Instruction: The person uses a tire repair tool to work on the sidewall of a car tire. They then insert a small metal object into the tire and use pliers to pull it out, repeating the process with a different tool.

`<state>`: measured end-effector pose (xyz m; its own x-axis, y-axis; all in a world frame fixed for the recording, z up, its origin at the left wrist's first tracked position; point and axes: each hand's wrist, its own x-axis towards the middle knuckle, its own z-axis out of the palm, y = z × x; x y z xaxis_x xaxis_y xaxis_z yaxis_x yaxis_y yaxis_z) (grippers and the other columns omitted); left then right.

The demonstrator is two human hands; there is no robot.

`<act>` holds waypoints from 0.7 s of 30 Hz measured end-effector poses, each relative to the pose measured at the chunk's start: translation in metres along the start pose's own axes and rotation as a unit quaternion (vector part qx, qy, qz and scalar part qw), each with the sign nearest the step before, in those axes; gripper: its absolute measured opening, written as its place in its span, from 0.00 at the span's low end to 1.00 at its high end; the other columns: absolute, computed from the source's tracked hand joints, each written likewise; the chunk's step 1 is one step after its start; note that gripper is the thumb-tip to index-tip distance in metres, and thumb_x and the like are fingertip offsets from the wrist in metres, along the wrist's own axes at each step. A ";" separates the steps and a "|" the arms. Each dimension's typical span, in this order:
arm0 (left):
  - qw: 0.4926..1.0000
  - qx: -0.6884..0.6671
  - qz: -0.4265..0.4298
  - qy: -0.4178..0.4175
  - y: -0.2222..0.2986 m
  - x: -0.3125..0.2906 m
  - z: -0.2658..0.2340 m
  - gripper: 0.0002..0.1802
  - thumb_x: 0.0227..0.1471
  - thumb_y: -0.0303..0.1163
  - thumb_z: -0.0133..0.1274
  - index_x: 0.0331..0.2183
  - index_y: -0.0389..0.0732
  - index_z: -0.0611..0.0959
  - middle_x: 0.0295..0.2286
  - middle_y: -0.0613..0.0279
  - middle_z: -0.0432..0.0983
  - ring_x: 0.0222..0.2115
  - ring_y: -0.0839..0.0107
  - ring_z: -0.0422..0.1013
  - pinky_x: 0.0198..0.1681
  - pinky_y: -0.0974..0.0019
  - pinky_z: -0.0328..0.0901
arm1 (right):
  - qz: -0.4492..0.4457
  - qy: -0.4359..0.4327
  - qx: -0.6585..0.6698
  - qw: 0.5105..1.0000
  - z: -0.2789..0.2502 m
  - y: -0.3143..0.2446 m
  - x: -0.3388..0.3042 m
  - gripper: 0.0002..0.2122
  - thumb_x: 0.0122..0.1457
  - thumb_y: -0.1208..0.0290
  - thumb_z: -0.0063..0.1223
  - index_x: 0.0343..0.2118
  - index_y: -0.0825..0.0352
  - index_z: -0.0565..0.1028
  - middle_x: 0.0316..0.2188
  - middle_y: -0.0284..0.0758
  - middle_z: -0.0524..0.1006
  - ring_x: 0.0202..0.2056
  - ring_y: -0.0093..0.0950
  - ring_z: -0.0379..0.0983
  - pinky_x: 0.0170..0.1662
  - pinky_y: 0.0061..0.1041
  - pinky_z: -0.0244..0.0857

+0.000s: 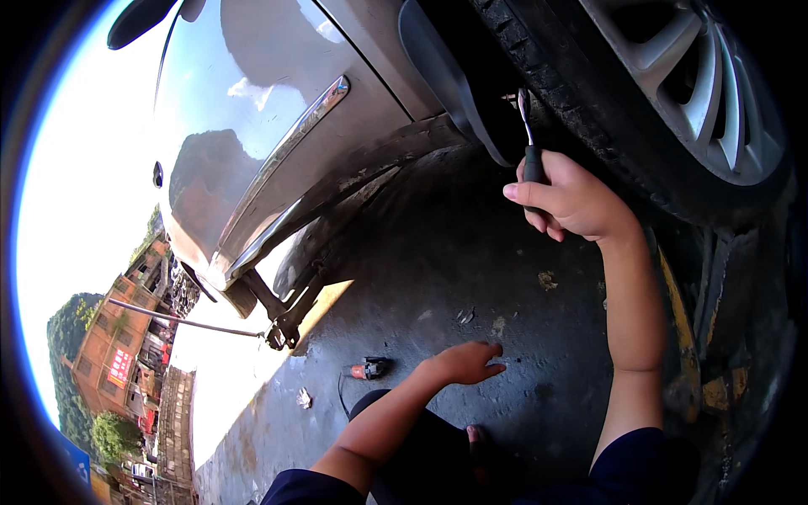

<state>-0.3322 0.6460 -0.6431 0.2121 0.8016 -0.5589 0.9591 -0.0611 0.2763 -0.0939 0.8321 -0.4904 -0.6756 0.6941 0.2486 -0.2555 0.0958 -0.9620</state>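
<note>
My right hand [572,195] is closed around the black handle of a ratchet wrench [529,139]. The wrench points up into the dark wheel arch, its shiny head beside a small bolt [509,98]; I cannot tell whether the two are joined. Close by on the right are the black tire [581,101] and silver wheel rim [707,101]. A dark mud flap [446,76] hangs to the left of the wrench. Lower down, my left hand [465,362] hovers over the dark floor, fingers loosely apart and holding nothing.
The silver car body [295,151] fills the upper left. Below its sill stands a jack [282,330] with a long rod [185,320] running left. An orange and black tool [367,368] with a cord lies on the floor. Yellow-marked metal framing [680,311] stands below the tire.
</note>
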 end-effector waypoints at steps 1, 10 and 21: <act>1.000 -0.003 -0.004 -0.002 -0.001 0.001 0.003 0.25 0.61 0.49 0.49 0.49 0.38 0.76 0.42 0.44 0.78 0.45 0.47 0.74 0.48 0.52 0.68 | 0.002 0.003 0.016 1.000 0.001 0.001 0.001 0.09 0.60 0.70 0.56 0.31 0.64 0.66 0.14 0.29 0.69 0.11 0.15 0.60 0.14 0.14 0.54; 1.000 0.006 0.010 -0.014 0.017 0.006 -0.006 0.26 0.61 0.49 0.49 0.50 0.37 0.75 0.43 0.45 0.78 0.46 0.49 0.74 0.49 0.53 0.68 | -0.215 0.330 -0.459 0.796 -0.043 0.102 0.077 0.16 0.59 0.67 0.57 0.45 0.72 0.70 0.27 0.44 0.78 0.27 0.46 0.75 0.33 0.38 0.70; 1.000 0.002 0.007 -0.006 0.013 0.001 0.001 0.25 0.61 0.48 0.49 0.50 0.37 0.75 0.43 0.45 0.77 0.45 0.48 0.74 0.49 0.52 0.68 | -0.012 -0.008 0.022 1.000 -0.005 0.000 -0.001 0.10 0.59 0.67 0.58 0.32 0.67 0.69 0.14 0.31 0.70 0.13 0.18 0.64 0.17 0.19 0.58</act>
<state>-0.3195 0.6456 -0.6412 0.2269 0.7934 -0.5648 0.9569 -0.0738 0.2808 -0.0896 0.8349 -0.4909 -0.6801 0.6800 0.2740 -0.3016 0.0811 -0.9500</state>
